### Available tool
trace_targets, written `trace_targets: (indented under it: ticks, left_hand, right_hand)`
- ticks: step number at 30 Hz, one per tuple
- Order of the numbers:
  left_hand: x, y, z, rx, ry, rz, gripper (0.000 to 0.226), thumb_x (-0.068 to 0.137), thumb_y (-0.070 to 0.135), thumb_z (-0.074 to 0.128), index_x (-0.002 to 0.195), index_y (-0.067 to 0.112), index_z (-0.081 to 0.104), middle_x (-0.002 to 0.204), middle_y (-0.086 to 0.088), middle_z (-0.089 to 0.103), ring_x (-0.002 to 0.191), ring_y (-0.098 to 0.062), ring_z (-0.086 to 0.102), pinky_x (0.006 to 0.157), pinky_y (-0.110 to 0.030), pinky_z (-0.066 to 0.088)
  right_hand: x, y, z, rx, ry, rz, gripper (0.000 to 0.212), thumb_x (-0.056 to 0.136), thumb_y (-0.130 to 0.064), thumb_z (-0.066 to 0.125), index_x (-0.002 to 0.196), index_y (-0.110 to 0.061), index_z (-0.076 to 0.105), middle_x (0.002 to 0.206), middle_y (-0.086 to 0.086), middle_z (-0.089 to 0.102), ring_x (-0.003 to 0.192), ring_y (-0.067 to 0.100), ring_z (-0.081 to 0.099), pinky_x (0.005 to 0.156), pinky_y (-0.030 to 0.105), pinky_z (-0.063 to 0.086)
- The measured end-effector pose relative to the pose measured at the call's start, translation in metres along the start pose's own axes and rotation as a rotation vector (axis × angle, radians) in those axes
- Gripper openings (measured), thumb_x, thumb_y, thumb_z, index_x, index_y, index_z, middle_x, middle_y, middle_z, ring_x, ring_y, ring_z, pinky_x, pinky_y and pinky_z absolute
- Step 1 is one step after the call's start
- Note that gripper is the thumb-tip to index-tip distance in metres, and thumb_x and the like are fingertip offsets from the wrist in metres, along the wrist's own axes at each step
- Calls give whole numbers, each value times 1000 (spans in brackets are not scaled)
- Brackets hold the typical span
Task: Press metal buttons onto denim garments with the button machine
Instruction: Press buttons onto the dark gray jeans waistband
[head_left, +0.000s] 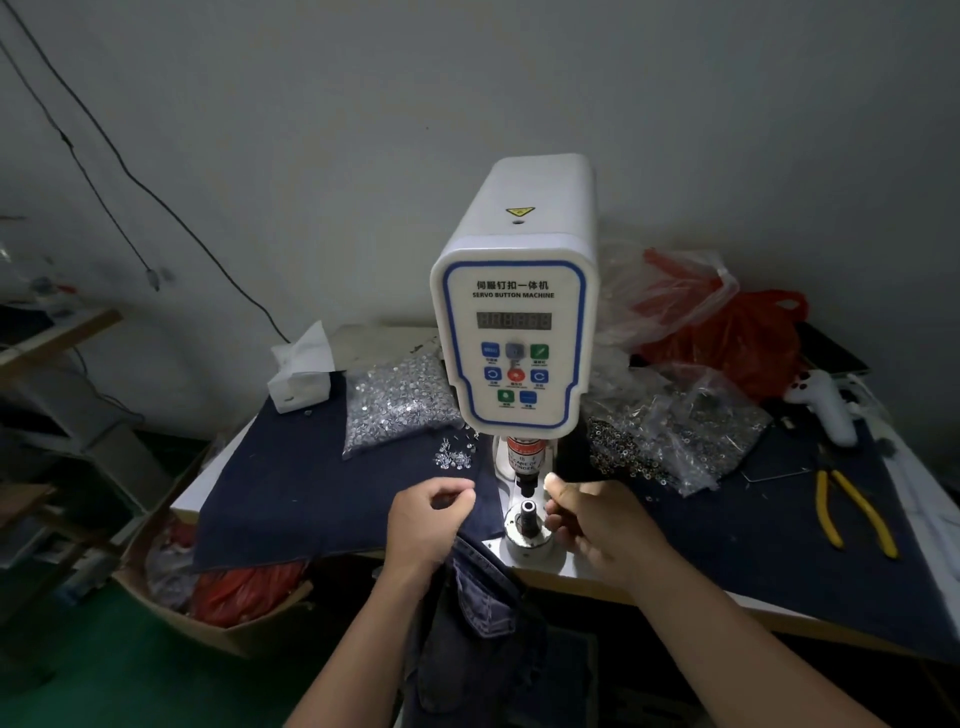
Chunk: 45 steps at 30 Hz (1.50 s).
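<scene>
Denim garment (483, 613) hangs off table edge below button machine (514, 322). Left hand (426, 525) fingers curled, pinching its fabric left of lower die (528, 512). Right hand (597, 525) curled beside die; contents unclear. Clear bags of metal buttons (395, 400) flank machine.

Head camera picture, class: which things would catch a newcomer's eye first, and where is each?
The white servo button machine stands mid-table, its blue-edged control panel facing the camera. Below it, the left hand and right hand flank the lower die, with a denim garment hanging off the table edge beneath them. Clear bags of metal buttons lie either side of the machine, and a red plastic bag sits behind on the right.
</scene>
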<state>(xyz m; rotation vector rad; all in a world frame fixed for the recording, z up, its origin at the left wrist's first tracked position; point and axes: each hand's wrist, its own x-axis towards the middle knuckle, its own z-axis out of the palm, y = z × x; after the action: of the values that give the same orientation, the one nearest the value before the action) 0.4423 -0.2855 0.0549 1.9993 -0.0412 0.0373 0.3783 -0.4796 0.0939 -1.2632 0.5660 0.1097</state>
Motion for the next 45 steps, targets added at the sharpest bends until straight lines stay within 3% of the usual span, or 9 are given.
trace_targets:
  ticks: [4,12,18,26,31,45]
  left_hand:
    - [-12,3,4,-77,-25,27,15,86,11,81,83,25,78,80,16,77,78,2,71,73,-13,51]
    - [-24,12,9,-115,-84,96,12,88,14,82,79,23,81,82,14,79,82,4,71,75,-5,47]
    - [-27,17,15,-125,-100,98,8,89,17,80,84,22,82,84,15,79,86,3,72,77,-7,48]
    - [-29,22,23,-170,-144,118,17,89,18,80,81,33,80,86,16,79,88,3,73,77,-8,49]
    - [-29,24,27,-128,-159,129,19,88,19,83,80,35,76,86,23,77,86,8,70,75,-6,47]
    - [-26,31,25,-50,-216,128,15,88,22,82,79,31,74,81,16,76,80,6,68,69,-8,46]
  right_hand:
    - [-6,0,8,211,-20,177,19,95,-9,70,79,-1,65,58,7,61,47,11,55,40,18,40]
    - [-8,-3,14,485,-120,347,18,98,-3,60,80,0,63,56,8,62,39,9,58,34,16,40]
    - [-7,-2,14,542,-150,350,44,99,-1,56,57,4,69,54,10,61,38,11,58,34,14,42]
    - [-8,-7,5,532,-114,343,13,97,-2,60,87,4,63,64,10,63,41,9,59,34,15,42]
    - [-2,-5,-20,377,-58,229,26,104,-13,54,100,8,69,61,7,65,44,5,54,38,14,42]
    - [-2,6,-48,443,-28,244,27,103,-15,55,103,8,70,63,5,62,46,5,52,38,15,39]
